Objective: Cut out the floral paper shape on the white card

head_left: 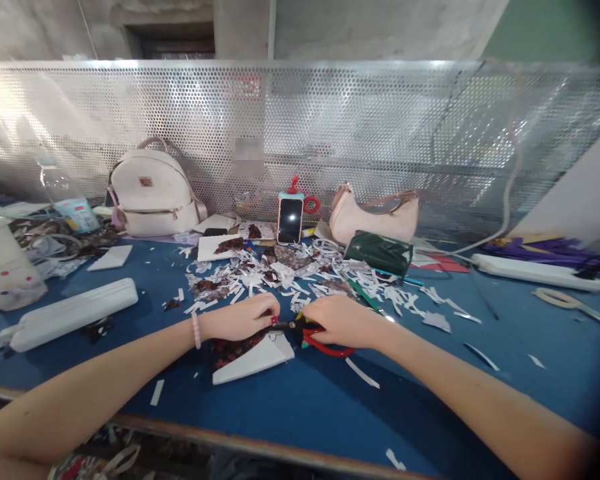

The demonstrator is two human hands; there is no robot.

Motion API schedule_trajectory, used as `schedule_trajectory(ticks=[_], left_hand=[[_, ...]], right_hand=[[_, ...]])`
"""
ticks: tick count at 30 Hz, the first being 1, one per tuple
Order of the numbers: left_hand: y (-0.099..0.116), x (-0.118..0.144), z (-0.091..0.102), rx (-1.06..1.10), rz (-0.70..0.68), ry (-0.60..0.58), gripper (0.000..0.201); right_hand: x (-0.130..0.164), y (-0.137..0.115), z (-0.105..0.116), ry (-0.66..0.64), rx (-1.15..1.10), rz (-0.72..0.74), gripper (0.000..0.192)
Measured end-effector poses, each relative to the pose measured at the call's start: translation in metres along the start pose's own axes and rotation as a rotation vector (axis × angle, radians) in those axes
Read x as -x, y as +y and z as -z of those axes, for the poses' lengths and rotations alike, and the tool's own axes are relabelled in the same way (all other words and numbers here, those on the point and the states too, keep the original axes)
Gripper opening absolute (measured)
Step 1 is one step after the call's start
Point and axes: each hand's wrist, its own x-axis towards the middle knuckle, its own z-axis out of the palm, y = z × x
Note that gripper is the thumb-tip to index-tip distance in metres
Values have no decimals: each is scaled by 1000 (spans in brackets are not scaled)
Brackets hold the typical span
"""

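Two hands cutting a printed paper sheet with red scissors on a blue table.

The right hand is closed around the handles of the red scissors, whose blades point left toward the other hand; the left hand, with a pink bead bracelet at the wrist, pinches the paper sheet with fingers together at its upper edge, right beside the blade tips; the sheet lies flat near the front edge of the table, dark floral print on one part, white on the other; behind the hands a heap of paper scraps spreads across the table; further back stand a white backpack, a phone propped upright, a pink handbag and a green pouch; a white pencil case lies well to the left.
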Motion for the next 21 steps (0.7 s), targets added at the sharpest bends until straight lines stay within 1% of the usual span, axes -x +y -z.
schedule_trajectory(ticks=[6, 12, 18, 21], left_hand=[[2, 1, 1, -10, 11, 3, 10], [4, 0, 2, -20, 11, 14, 10], [3, 0, 1, -10, 7, 22, 10], [2, -1, 0, 16, 33, 38, 10]], right_hand=[[-2, -4, 3, -21, -5, -1, 14], [-2, -8, 3, 39, -27, 18, 17], [-4, -8, -1, 25, -24, 24, 17], [-3, -7, -1, 54, -28, 29, 14]])
